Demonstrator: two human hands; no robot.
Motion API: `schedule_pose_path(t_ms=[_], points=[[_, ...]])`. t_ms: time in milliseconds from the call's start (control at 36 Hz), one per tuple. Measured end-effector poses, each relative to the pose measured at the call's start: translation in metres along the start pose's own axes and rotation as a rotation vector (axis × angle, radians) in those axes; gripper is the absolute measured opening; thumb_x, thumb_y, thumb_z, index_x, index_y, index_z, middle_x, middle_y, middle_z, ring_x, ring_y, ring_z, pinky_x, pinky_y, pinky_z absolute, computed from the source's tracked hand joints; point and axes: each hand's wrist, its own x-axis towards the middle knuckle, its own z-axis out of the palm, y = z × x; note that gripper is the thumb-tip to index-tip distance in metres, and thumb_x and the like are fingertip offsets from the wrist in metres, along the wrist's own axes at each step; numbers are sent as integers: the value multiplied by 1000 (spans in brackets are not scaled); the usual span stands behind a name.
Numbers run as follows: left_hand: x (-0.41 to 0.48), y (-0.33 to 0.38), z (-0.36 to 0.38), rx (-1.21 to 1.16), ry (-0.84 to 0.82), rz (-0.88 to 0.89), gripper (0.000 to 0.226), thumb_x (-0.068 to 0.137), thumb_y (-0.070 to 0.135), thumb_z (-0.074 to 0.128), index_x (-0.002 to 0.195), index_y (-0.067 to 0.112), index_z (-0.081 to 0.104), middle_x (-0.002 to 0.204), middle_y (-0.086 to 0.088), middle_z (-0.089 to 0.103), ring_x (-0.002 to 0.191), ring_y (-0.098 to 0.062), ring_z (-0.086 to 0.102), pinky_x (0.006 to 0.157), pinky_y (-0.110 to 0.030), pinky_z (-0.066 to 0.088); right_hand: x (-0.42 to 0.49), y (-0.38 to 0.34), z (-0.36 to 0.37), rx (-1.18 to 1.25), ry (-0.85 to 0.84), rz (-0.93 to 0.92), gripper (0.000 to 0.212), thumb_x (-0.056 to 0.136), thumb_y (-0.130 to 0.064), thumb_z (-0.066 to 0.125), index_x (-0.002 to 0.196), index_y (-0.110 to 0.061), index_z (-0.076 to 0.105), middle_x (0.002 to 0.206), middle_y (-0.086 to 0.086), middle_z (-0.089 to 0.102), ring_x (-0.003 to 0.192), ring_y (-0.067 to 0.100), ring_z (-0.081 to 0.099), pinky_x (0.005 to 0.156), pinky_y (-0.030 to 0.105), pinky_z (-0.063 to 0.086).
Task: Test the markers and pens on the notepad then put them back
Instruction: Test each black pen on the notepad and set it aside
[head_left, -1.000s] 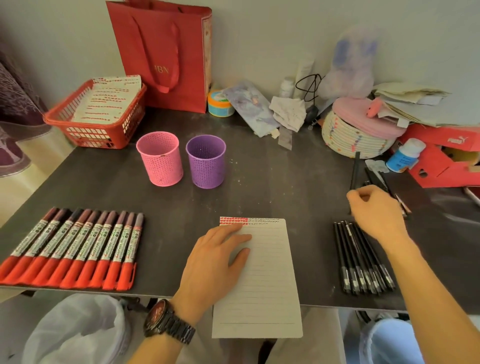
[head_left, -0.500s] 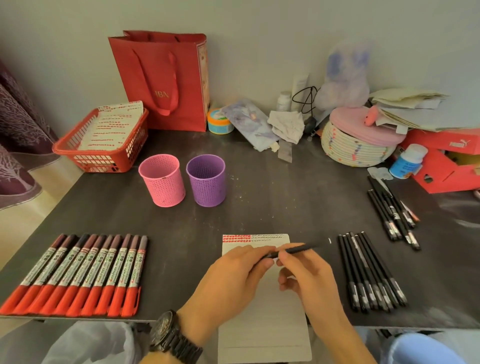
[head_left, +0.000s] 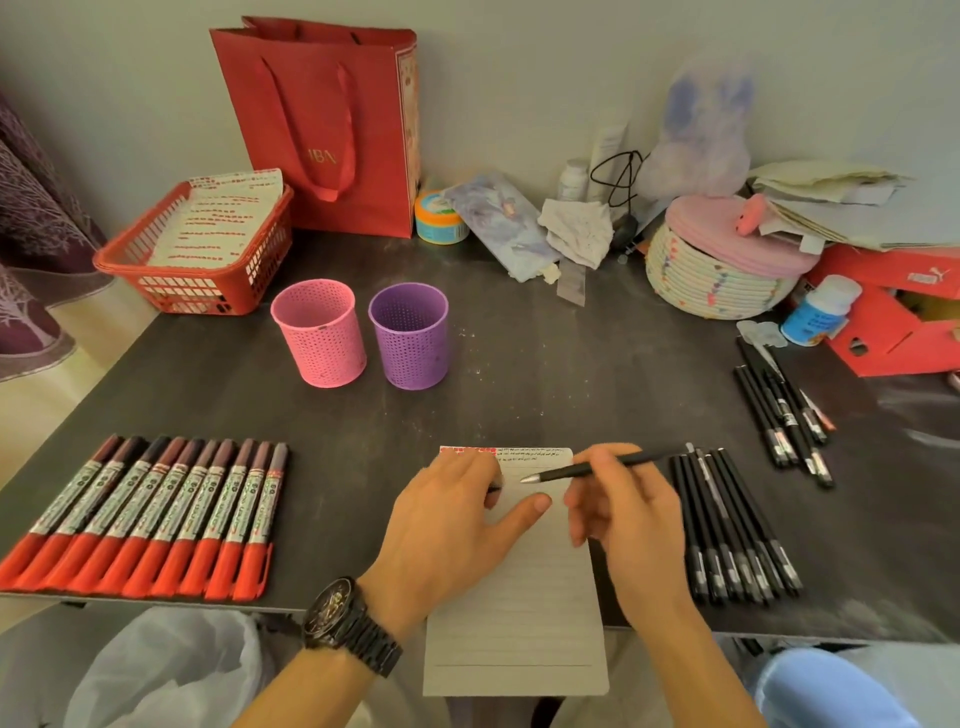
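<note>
Right hand (head_left: 631, 519) grip pinches pen (head_left: 605, 466) mid-barrel (tip over notepad (head_left: 519, 629)); uncapped.

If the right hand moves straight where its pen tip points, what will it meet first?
Probably the left hand, over the notepad just beyond the pen tip; height is unclear.

The left hand (head_left: 457, 530), fingers curled on a cap (head_left: 493, 487), lies beside the right hand (head_left: 628, 519) pinching a pen (head_left: 571, 472).

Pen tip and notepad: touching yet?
Cannot tell. Head view: right hand holds the pen, tip over the upper notepad; this single angle shows neither contact nor gap.
</note>
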Motion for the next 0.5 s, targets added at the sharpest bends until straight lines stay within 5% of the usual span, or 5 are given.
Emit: schedule_pose_path(t_ms=[167, 278, 500], points=[[12, -9, 8, -90, -43, -37, 25, 92, 57, 52, 89, 40, 34, 98, 23, 50, 88, -1, 46, 67, -16, 38, 29, 2, -11, -23, 107, 21, 10, 100, -20, 60, 90, -19, 63, 67, 6, 66, 54, 21, 62, 50, 29, 53], [17, -4, 14, -123, -38, -16, 31, 93, 36, 60, 86, 36, 30, 112, 22, 54, 92, 0, 44, 73, -19, 35, 53, 8, -7, -164, 66, 56, 13, 99, -21, 62, 87, -16, 64, 62, 6, 66, 52, 20, 63, 48, 28, 53], [15, -8, 27, -154, -41, -80, 19, 91, 40, 61, 107, 35, 50, 88, 27, 44, 92, 2, 45, 71, -10, 33, 71, 24, 1, -327, 96, -28, 25, 92, -34, 71, 72, -20, 65, 59, 7, 68, 49, 15, 64, 48, 21, 51]])
